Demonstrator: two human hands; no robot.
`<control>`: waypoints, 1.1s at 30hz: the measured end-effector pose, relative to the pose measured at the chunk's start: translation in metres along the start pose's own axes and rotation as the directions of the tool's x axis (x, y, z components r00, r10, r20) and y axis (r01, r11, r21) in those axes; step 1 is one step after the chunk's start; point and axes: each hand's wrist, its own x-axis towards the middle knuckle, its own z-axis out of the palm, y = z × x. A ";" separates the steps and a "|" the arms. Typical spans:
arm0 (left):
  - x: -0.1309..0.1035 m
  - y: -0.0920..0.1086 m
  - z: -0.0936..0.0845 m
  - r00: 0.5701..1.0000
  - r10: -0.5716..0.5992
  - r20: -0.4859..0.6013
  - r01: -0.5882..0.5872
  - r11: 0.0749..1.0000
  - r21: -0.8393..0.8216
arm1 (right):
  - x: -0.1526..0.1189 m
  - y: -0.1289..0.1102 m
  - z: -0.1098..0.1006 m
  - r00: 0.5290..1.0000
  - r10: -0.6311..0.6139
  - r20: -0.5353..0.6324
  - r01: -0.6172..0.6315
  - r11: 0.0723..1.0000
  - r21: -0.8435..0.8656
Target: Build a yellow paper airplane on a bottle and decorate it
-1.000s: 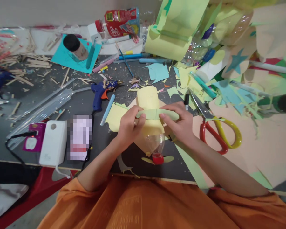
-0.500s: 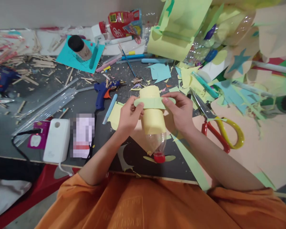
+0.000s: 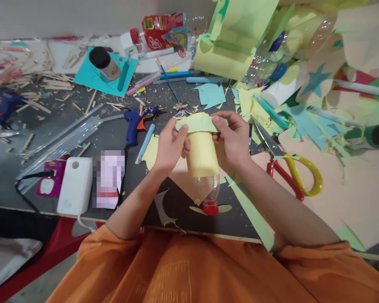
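A clear plastic bottle (image 3: 209,187) with a red cap lies with its cap toward me, its body wrapped in yellow paper (image 3: 204,155). Across the far end of the wrap runs a light green paper strip (image 3: 198,125) with rounded ends. My left hand (image 3: 171,145) pinches the strip's left end between thumb and fingers. At its right end, my right hand (image 3: 233,136) holds it the same way. Two small pale green ovals (image 3: 225,208) show beside the red cap.
Scissors with red and yellow handles (image 3: 290,176) lie right of my right hand. A blue glue gun (image 3: 134,126), blue marker (image 3: 145,144), phone (image 3: 110,179) and white power bank (image 3: 75,185) are on the left. Paper scraps and bottles crowd the back right.
Both hands have moved a little away from me, carrying the green strip toward the far end of the yellow wrap. The bottle has barely moved.
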 end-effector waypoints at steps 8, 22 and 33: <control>0.003 -0.004 0.001 1.000 -0.005 0.009 0.005 0.999 -0.047 | -0.001 0.007 0.005 1.000 0.014 0.016 -0.014 1.000 0.016; 0.004 -0.009 0.002 0.999 -0.038 -0.013 0.037 0.998 -0.059 | -0.005 0.017 0.008 1.000 0.001 -0.015 0.000 0.999 0.050; 0.005 -0.011 0.001 0.999 -0.042 0.000 0.042 0.995 -0.091 | -0.006 0.018 0.009 0.998 -0.065 0.008 0.065 0.998 -0.005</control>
